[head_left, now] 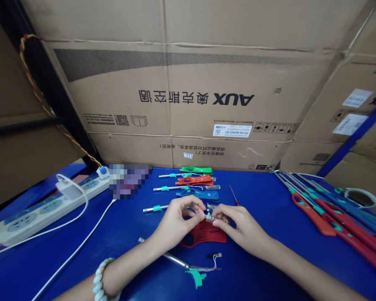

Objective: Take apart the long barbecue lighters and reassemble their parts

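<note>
Above a red plastic handle shell [207,236], my left hand [181,217] and my right hand [242,228] meet. Both pinch a small pale part [209,217], whose far end is hidden by my right fingers. Its exact kind is too small to make out. Nearer to me lies a metal lighter tube [177,260] with thin wires and a black piece [212,255] at its end. A teal trigger [195,278] rests beside that tube. My left forearm covers part of the tube.
Green [196,170], orange [194,180] and blue [202,195] handle shells lie behind my hands beside metal tubes. A screwdriver [235,196] is to their right. Several long-nosed lighters [347,238] lie at right. A power strip [47,209] with white cables stands left; cardboard [194,71] walls the back.
</note>
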Tool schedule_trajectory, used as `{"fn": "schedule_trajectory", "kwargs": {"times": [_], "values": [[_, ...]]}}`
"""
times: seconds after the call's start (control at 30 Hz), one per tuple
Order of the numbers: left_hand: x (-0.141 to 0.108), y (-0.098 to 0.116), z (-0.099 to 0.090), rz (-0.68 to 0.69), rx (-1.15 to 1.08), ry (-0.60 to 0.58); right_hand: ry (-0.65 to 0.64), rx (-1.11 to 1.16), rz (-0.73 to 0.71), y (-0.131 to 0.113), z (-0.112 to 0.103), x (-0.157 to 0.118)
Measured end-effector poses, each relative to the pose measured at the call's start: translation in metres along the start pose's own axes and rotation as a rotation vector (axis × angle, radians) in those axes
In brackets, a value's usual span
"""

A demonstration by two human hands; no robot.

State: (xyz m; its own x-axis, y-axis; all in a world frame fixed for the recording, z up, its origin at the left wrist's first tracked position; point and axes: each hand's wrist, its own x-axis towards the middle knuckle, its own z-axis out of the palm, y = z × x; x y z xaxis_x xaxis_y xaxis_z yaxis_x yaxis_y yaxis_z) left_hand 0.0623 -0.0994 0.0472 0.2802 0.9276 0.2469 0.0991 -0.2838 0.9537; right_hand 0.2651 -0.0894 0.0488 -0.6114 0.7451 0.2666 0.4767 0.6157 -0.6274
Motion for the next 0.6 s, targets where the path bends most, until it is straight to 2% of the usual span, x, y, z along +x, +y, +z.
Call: {"fn": "schedule_trajectory", "kwargs": {"times": [0.2,0.27,0.33,0.4,0.47,0.6], "values": [[0.003,-0.007,-0.004,-0.11,-0.063,-0.064,0.038,-0.033,0.002,0.004,-0.003,0.0],[0.002,-0.008,-0.003,-0.14,-0.012,-0.106,0.061,-0.019,0.005,0.005,-0.007,-0.001],[-0.002,-0.007,0.0,-0.153,0.116,-0.202,0.097,-0.006,0.008,0.006,-0.011,-0.001],[-0.007,-0.004,0.005,-0.125,0.275,-0.337,0.127,-0.001,0.012,0.005,-0.015,-0.001],[-0.014,0.0,0.01,-0.041,0.425,-0.449,0.141,-0.001,0.013,0.004,-0.018,0.0],[-0.024,0.001,0.016,0.132,0.654,-0.573,0.147,-0.015,0.004,0.003,-0.02,0.0]]}}
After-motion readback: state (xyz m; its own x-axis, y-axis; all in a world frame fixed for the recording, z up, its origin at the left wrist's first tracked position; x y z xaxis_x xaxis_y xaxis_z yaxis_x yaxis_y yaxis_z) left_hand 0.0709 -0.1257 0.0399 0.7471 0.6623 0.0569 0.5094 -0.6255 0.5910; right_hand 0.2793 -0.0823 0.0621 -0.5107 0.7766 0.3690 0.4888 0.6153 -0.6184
